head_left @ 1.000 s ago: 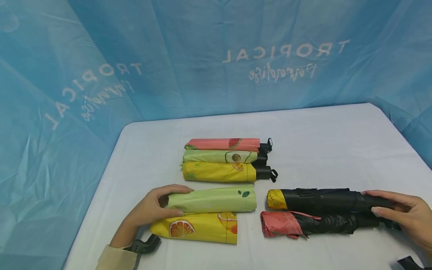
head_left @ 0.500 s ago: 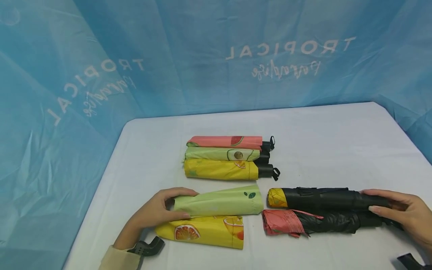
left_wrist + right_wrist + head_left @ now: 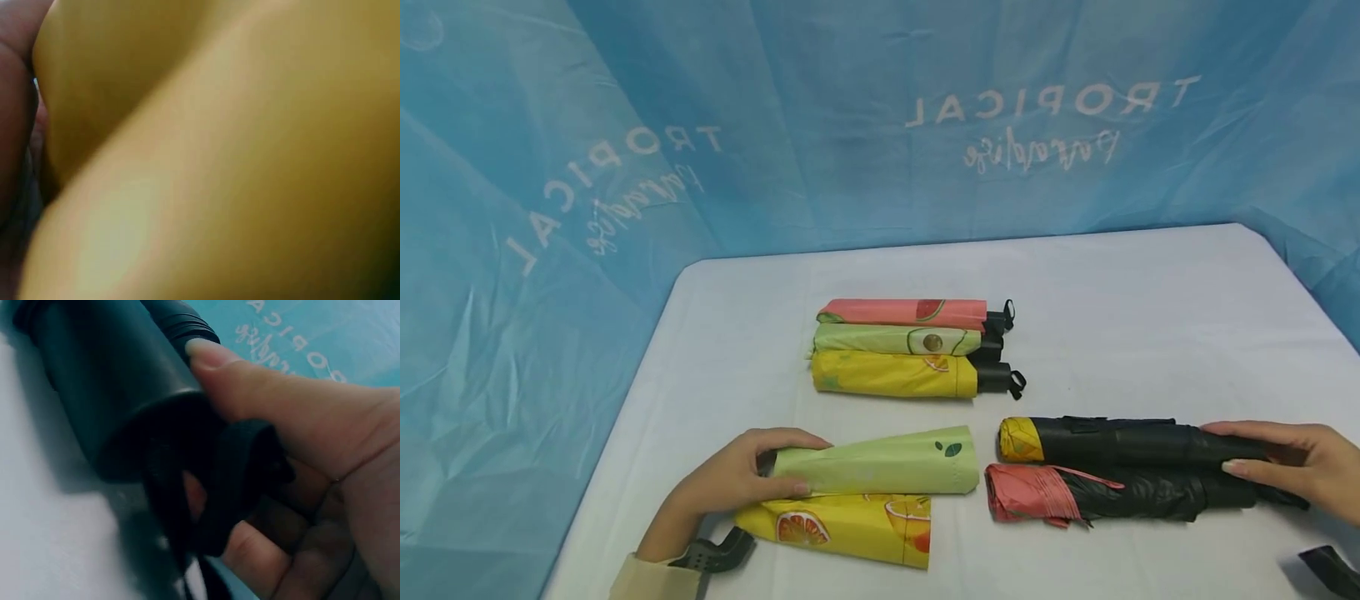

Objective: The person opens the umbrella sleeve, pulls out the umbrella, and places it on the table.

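Observation:
My left hand pinches the left end of a light green umbrella sleeve, thumb in front and fingers behind. A yellow umbrella sleeve with orange slices lies against its near side; blurred yellow fabric fills the left wrist view. My right hand grips the handle end of a black folded umbrella with a yellow tip. Beside it lies another folded umbrella, red and black. In the right wrist view, a black handle with a strap loop sits by my thumb.
Behind the hands, three sleeved umbrellas lie side by side: a pink one, a green one with an avocado print and a yellow one. They rest on a white table. Blue printed curtains hang around its back and left.
My left hand and both loose sleeves shifted right, then back left and slightly nearer to me. The right hand keeps its grip on the black umbrella. The head view has shifted a little.

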Action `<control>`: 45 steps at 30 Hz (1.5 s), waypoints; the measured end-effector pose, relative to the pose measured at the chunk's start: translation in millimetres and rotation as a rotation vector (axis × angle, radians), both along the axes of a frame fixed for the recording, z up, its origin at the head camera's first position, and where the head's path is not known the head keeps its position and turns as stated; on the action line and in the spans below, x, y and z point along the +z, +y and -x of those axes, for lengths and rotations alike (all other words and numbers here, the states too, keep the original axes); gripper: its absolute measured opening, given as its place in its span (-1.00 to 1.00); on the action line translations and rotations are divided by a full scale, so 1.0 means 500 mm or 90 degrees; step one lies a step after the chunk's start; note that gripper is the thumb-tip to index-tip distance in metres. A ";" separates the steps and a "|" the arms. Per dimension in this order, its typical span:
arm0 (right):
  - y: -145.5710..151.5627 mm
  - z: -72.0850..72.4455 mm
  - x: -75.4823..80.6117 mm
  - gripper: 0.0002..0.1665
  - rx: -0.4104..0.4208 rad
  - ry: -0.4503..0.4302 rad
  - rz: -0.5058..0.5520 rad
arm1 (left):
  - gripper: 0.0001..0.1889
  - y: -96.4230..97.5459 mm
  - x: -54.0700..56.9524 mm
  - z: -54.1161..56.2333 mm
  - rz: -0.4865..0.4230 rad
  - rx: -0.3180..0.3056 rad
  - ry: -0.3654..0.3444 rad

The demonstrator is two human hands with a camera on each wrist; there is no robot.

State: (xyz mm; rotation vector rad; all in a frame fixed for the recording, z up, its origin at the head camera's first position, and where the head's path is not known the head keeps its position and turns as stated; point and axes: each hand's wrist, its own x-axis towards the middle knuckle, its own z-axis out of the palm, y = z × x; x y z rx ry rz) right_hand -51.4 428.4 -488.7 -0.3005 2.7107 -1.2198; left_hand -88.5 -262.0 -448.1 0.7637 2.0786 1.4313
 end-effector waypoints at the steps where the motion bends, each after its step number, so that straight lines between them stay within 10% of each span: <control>1: 0.001 0.000 0.001 -0.42 0.007 0.000 0.001 | -0.53 -0.001 0.001 0.001 -0.006 -0.012 -0.006; 16: -0.033 0.040 0.080 -0.26 0.032 -0.118 -0.101 | -0.41 -0.035 0.067 0.053 0.018 0.034 0.093; 23: -0.108 0.099 0.159 -0.50 -0.024 0.022 -0.066 | -0.48 -0.051 0.100 0.114 0.000 0.091 0.159; 30: -0.273 0.173 0.231 -0.61 0.015 0.141 0.054 | -0.56 -0.028 0.057 0.184 -0.053 0.101 0.139; 37: -0.410 0.230 0.171 -0.68 0.122 0.071 0.122 | -0.58 -0.010 -0.008 0.210 -0.116 0.126 0.107; 45: -0.450 0.239 0.104 -0.67 0.140 0.042 0.121 | -0.53 0.010 -0.011 0.206 -0.027 0.095 0.182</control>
